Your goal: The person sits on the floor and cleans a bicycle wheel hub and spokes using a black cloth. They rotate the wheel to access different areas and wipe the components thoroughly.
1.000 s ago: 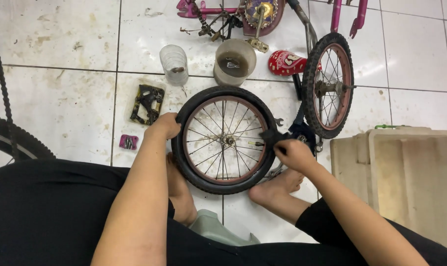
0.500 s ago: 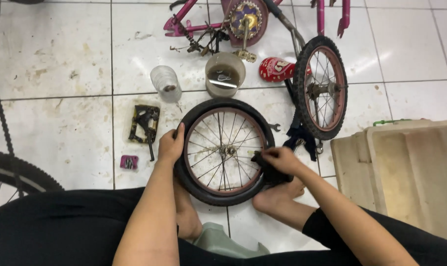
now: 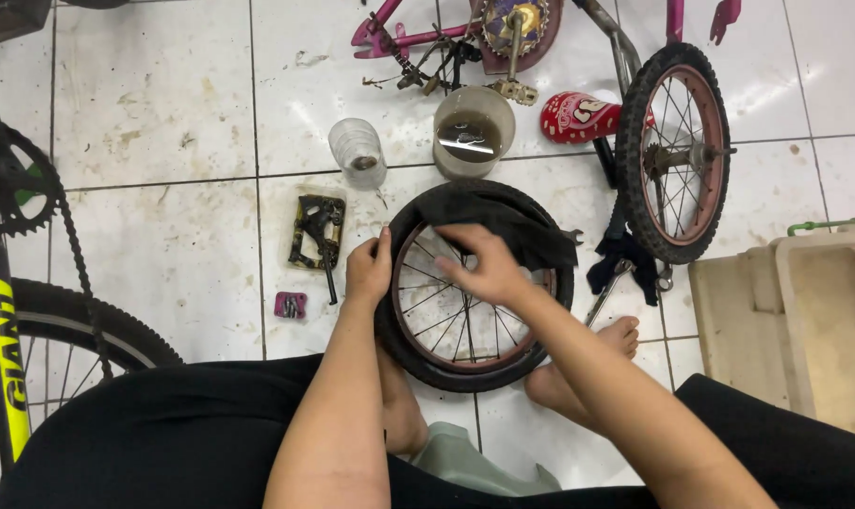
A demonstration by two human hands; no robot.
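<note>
A small bicycle wheel with black tyre and red rim lies flat on the tiled floor between my bare feet. My left hand grips the tyre's left edge. My right hand reaches over the upper spokes and presses a black cloth that drapes across the wheel's top right.
A pink child's bike lies at the top with its wheel and red saddle. A cup of dark liquid, clear bottle, black pedal and wrench lie near. A beige container sits right; another bike left.
My right hand has moved from the wheel's right edge up and left across the spokes, dragging the black cloth over the top of the tyre. My left hand keeps its hold.
</note>
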